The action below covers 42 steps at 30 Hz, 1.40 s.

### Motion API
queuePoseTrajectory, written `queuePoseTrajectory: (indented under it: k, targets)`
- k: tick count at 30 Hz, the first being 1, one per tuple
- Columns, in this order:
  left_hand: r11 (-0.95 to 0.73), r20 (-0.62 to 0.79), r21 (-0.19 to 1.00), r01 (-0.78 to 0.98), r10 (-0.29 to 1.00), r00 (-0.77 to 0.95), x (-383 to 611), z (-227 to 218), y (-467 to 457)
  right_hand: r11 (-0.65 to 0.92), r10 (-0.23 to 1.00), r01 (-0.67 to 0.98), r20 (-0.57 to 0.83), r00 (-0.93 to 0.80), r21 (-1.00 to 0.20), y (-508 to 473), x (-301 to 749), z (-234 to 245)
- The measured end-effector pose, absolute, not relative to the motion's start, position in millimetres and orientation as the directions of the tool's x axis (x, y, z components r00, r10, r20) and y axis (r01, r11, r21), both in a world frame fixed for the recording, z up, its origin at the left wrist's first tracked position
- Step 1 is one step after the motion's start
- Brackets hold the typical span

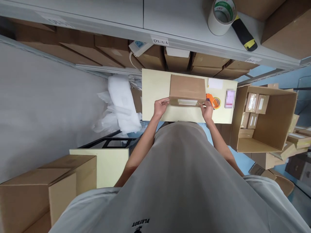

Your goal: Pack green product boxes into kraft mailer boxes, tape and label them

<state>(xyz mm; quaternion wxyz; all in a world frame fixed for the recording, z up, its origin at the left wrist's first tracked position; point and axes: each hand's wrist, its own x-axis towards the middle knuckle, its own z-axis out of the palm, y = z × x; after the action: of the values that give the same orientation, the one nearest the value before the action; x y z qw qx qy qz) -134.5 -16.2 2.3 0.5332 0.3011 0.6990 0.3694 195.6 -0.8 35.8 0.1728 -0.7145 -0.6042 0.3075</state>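
Note:
A closed brown cardboard box [187,86] sits on the pale yellow table [155,84], with a white label [187,102] on its near side. At its near left corner, my left hand [160,107] is closed, fingers pinched at the box's edge. My right hand [207,110] is closed too, its fingertips gripping the near right corner. Just beyond that hand lies an orange tape dispenser [213,101] with a roll of tape.
A phone [229,98] and white paper [215,83] lie on the table's right. Beside it, an open carton [269,129] holds several small boxes. White foam wrap [122,100] is at left. Overhead, a shelf [175,19] carries a tape roll [217,24] and a utility knife [244,32].

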Motion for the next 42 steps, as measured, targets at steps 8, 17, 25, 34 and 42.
queuePoseTrajectory:
  k: [8, 17, 25, 34, 42]
  targets:
    - [0.629, -0.602, 0.751, 0.201, 0.777, -0.181, -133, -14, -69, -0.376, 0.908, 0.729, -0.386, 0.165, -0.572, -36, 198, 13]
    - [0.578, -0.468, 0.679, 0.453, 0.816, -0.340, -162, -22, -36, -0.413, 0.904, 0.707, -0.354, 0.240, -0.574, -39, 202, 18]
    - [0.506, -0.467, 0.615, 0.604, 0.852, -0.238, -165, -40, -25, -0.497, 0.868, 0.634, -0.358, 0.346, -0.592, -54, 190, 38]
    - [0.451, -0.461, 0.675, 0.584, 0.876, -0.143, -175, -53, -16, -0.498, 0.865, 0.609, -0.300, 0.403, -0.617, -57, 187, 54]
    - [0.505, -0.448, 0.695, 0.513, 0.861, -0.240, -210, -54, -4, -0.429, 0.897, 0.615, -0.232, 0.377, -0.662, -41, 177, 50]
